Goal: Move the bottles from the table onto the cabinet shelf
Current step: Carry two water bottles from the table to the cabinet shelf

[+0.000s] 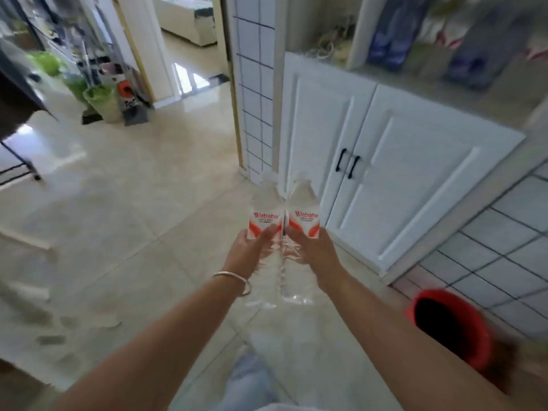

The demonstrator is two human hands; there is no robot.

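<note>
Bags (98, 99) sit on the floor far off at the left. Left hand (252, 247), with a bangle (234, 281) on its wrist, curls round the left bottle (264, 221). Right hand (311, 247) curls round the right bottle (303, 215). Both bottles are clear with red and white labels, held upright, side by side and touching, above the floor. White cabinet (385, 179) with shut doors stands just past them. Red bucket (450, 324) sits at the right.
</note>
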